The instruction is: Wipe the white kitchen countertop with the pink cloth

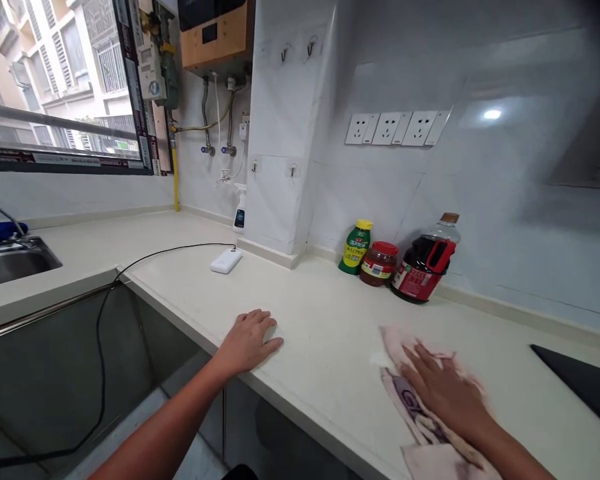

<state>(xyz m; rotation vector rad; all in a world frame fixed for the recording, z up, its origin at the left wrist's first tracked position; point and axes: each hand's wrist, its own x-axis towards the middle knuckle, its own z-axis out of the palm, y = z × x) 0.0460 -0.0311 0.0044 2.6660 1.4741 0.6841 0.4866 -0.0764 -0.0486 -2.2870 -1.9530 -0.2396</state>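
Note:
My left hand [250,341] rests on the pale countertop [320,360] near its front edge, fingers stretched out and holding nothing. Over to the right, my right hand [443,387] lies flat on a pink cloth [420,423] with dark purple lettering, pressing it against the counter. The fingers of that hand are spread and slightly blurred. Part of the cloth is bunched beneath the palm and forearm, so its full outline is hidden.
Against the wall stand a green bottle with a yellow cap [356,248], a red-lidded jar [379,264] and a large dark sauce bottle [425,263]. A white power bank [227,261] with a black cable, a spray bottle [239,210], a sink [20,260] and a black slab [585,383] are also around.

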